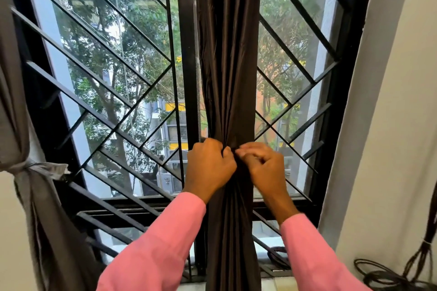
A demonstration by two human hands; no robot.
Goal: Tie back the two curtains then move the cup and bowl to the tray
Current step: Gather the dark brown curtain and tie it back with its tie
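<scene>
Both hands, left hand (209, 164) and right hand (263, 164), pinch the gathered brown curtain (228, 66); slack fingers could let the slippery bunch spread.

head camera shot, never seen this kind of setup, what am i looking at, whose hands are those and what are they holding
There is no machine here. A person wears one camera on the head, looking forward and down, so you see their own arms in pink sleeves. The left hand and the right hand both grip a dark curtain, bunched together in front of a black-barred window. At the left edge a grey curtain is already tied back with a band. Dark cables lie at the lower right. No cup, bowl or tray shows in this picture.
</scene>
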